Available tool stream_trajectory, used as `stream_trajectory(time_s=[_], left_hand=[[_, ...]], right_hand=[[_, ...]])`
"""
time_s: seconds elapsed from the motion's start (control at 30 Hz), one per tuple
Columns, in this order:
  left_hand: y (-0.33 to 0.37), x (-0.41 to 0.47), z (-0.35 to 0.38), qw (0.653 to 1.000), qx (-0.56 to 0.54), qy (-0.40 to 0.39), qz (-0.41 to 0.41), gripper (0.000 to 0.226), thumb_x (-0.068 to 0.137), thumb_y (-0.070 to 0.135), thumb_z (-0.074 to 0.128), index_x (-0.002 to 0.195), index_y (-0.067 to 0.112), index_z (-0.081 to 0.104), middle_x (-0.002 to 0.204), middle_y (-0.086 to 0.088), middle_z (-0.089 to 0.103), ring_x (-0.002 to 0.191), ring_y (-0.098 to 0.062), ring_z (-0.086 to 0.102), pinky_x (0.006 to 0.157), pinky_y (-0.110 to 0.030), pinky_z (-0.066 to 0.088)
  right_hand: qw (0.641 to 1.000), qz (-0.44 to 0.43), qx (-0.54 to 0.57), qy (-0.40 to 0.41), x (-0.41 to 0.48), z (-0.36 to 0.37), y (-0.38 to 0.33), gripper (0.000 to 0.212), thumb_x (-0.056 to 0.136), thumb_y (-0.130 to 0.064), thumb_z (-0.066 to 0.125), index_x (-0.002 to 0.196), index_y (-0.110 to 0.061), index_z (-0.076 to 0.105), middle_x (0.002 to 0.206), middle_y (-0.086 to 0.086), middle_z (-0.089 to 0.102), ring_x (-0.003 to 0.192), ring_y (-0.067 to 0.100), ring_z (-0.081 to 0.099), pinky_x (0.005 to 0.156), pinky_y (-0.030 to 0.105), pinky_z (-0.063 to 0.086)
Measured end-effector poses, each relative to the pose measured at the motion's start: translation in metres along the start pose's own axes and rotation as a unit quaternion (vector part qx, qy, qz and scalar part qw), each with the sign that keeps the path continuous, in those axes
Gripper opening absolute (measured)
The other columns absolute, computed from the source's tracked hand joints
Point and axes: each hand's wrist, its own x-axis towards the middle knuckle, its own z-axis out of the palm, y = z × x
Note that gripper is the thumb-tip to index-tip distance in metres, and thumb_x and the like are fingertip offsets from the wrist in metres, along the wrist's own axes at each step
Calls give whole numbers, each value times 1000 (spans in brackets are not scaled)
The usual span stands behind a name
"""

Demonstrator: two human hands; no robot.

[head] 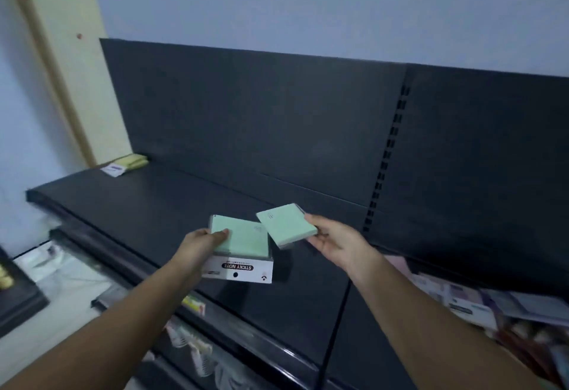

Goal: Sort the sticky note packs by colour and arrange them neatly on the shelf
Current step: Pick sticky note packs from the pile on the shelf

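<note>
Head cam, L to R. Upper left of frame: yellow sticky note packs [136, 161] lie flat at the far left end of the black shelf [147, 201], against the back panel [261, 118], w/ a white label card [113, 169] touching their front edge. Centre: left hand [207, 240] grips a white box [240, 269] printed "STICKY NOTE" by its left side, thumb curled onto the green pack [244, 240] lying flat in its open top. Box is held over the shelf's front half, shadow under it. Just right, right hand [334, 241] pinches a second green pack [288, 228] by its right edge, thumb on top, fingers beneath. That pack is tilted, its low corner just beside the box's right rim; can't tell if touching. Hands near each other, not touching. Right of centre: slotted upright [388, 155] splits the back panel. Lower right: blurred packaged goods [462, 303] on a lower level.
</note>
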Motion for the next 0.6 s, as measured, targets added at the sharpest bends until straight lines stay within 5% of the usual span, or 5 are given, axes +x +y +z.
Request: stream_trajectory(time_s=[0.1, 0.2, 0.33, 0.6], left_hand=[[0, 12, -62, 999, -33, 33, -15, 13, 90, 16, 59, 94, 4, 58, 81, -16, 64, 62, -27, 60, 54, -30, 49], [-2, 28, -125, 995, -74, 51, -46, 20, 92, 15, 55, 106, 1, 58, 90, -17, 66, 71, -30, 62, 63, -35, 51], [-4, 53, -200, 991, -96, 62, -66, 29, 94, 11, 48, 119, -3, 54, 97, -18, 66, 81, -31, 62, 76, -40, 49], [3, 108, -266, 990, -110, 40, -85, 25, 95, 8, 46, 117, -2, 53, 92, -16, 66, 78, -30, 63, 64, -37, 48]], right_hand=[[999, 36, 36, 7, 26, 69, 32, 7, 83, 8, 60, 79, 3, 58, 58, 11, 68, 51, 17, 67, 50, 25, 56], [997, 64, 37, 30, 46, 135, 66, 11, 80, 1, 68, 87, 0, 60, 78, 13, 64, 66, 21, 62, 62, 25, 54], [997, 71, 27, 33, 67, 202, 106, 30, 78, 1, 70, 106, 4, 60, 82, 14, 63, 67, 20, 59, 37, 17, 46], [996, 65, 45, 32, 96, 255, 137, 17, 77, 5, 69, 92, 2, 62, 86, 18, 68, 73, 24, 66, 43, 27, 54]])
